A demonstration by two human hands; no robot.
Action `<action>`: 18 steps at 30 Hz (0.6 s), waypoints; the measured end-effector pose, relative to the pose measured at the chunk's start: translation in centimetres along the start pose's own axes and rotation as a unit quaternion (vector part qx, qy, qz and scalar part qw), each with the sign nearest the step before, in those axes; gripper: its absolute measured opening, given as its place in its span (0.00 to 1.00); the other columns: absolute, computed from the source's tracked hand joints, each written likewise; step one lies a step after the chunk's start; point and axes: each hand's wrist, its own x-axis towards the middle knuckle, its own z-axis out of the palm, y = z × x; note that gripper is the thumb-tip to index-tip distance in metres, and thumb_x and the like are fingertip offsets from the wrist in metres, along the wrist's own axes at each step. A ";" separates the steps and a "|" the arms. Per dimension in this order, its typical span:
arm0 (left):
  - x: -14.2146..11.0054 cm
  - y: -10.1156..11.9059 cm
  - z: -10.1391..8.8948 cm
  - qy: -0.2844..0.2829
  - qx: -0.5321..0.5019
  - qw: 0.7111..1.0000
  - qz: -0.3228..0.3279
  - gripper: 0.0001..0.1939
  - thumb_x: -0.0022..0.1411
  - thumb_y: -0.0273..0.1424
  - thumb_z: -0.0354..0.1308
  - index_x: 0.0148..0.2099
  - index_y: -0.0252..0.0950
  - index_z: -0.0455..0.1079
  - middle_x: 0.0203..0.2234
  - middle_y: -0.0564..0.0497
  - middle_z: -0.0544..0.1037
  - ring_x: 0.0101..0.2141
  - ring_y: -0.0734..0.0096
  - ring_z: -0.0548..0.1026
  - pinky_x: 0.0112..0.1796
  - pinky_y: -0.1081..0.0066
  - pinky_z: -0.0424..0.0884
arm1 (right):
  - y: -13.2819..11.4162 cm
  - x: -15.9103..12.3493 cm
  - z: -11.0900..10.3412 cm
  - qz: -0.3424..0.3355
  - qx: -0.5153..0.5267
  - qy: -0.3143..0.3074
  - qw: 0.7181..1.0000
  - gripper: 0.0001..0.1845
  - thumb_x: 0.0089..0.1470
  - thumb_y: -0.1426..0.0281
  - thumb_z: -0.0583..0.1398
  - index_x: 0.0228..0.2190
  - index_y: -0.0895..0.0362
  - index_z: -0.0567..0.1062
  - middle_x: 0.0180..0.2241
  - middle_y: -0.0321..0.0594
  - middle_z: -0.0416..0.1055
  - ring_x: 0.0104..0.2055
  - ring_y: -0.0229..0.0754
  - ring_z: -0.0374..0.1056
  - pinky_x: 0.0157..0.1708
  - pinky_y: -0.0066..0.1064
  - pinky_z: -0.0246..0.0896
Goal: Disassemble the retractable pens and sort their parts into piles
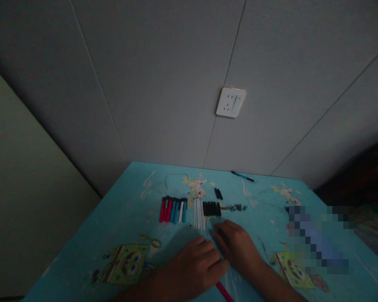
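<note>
My left hand (201,264) is closed low over the table, and a red pen barrel (224,291) sticks out from under its fingers towards me. Close beside it, my right hand (236,241) has its fingers bent together, and what they hold, if anything, is hidden. Just beyond both hands lie several thin white pen refills (199,214) in a row. To their right are several short black pen grips or caps (211,209) and a line of small dark pieces (236,207). Several red, blue and white pen barrels (173,209) with black ends lie to the left.
A light blue cloth with cartoon figures covers the table (82,247). Two black pieces (218,193) lie farther back. A blue and black pen (243,176) lies near the wall. A blurred-out blue object (319,239) is at the right. A socket (231,102) is on the wall.
</note>
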 end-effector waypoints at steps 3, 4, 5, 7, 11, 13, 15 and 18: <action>-0.8 -0.3 0.8 0.015 -0.031 0.999 -0.027 0.09 0.69 0.25 0.50 0.46 0.37 0.70 0.27 0.52 0.72 0.31 0.67 0.70 0.36 0.66 0.69 | -0.5 0.1 0.5 0.021 -0.024 -0.006 0.999 0.05 0.62 0.70 0.59 0.39 0.54 0.76 0.35 0.40 0.72 0.36 0.42 0.70 0.40 0.32 0.63; -1.0 -0.5 1.1 0.015 -0.040 0.998 -0.045 0.10 0.68 0.24 0.50 0.46 0.37 0.70 0.26 0.51 0.72 0.31 0.66 0.71 0.36 0.66 0.70 | -0.6 0.3 0.5 0.023 -0.032 -0.009 0.999 0.05 0.62 0.71 0.59 0.36 0.54 0.76 0.34 0.40 0.72 0.35 0.42 0.70 0.39 0.31 0.63; -1.3 -0.7 1.3 0.013 -0.050 0.997 -0.065 0.11 0.66 0.22 0.50 0.46 0.37 0.70 0.27 0.51 0.72 0.32 0.65 0.71 0.36 0.66 0.71 | -0.7 0.5 0.5 0.024 -0.038 -0.012 0.999 0.07 0.62 0.72 0.58 0.34 0.54 0.76 0.33 0.39 0.72 0.34 0.41 0.70 0.38 0.31 0.63; -1.7 -1.1 1.5 0.000 -0.072 0.992 -0.102 0.15 0.62 0.19 0.51 0.48 0.37 0.70 0.29 0.50 0.74 0.34 0.63 0.73 0.37 0.65 0.73 | -0.9 0.6 0.4 0.019 -0.044 -0.017 0.999 0.10 0.63 0.73 0.56 0.31 0.55 0.76 0.32 0.39 0.71 0.33 0.41 0.70 0.37 0.30 0.62; -2.1 -1.7 1.3 -0.007 -0.100 0.985 -0.137 0.22 0.55 0.16 0.50 0.50 0.38 0.69 0.31 0.49 0.76 0.36 0.62 0.76 0.37 0.62 0.75 | 0.2 0.5 -0.3 0.000 -0.040 -0.002 0.999 0.09 0.62 0.75 0.56 0.36 0.54 0.77 0.33 0.40 0.73 0.36 0.41 0.71 0.41 0.31 0.62; -2.1 -1.8 1.4 0.000 -0.103 0.982 -0.158 0.24 0.55 0.16 0.49 0.53 0.39 0.68 0.34 0.49 0.77 0.37 0.62 0.77 0.38 0.61 0.76 | 1.9 0.7 -1.2 0.019 -0.032 0.035 0.999 0.10 0.62 0.74 0.56 0.40 0.54 0.78 0.35 0.41 0.75 0.38 0.43 0.71 0.43 0.32 0.62; -2.1 -1.9 1.7 0.016 -0.099 0.976 -0.192 0.25 0.59 0.18 0.50 0.58 0.39 0.65 0.40 0.47 0.79 0.40 0.61 0.78 0.41 0.60 0.77 | 4.5 1.1 -2.2 0.080 -0.016 0.095 0.992 0.10 0.61 0.71 0.56 0.39 0.55 0.78 0.36 0.42 0.76 0.37 0.44 0.72 0.42 0.33 0.63; -2.0 -2.1 2.0 0.058 -0.100 0.963 -0.244 0.19 0.67 0.26 0.51 0.60 0.38 0.61 0.46 0.44 0.78 0.43 0.61 0.79 0.43 0.61 0.77 | 8.3 1.6 -3.3 0.171 0.013 0.147 0.974 0.12 0.61 0.67 0.56 0.39 0.56 0.78 0.36 0.43 0.78 0.33 0.44 0.73 0.37 0.33 0.65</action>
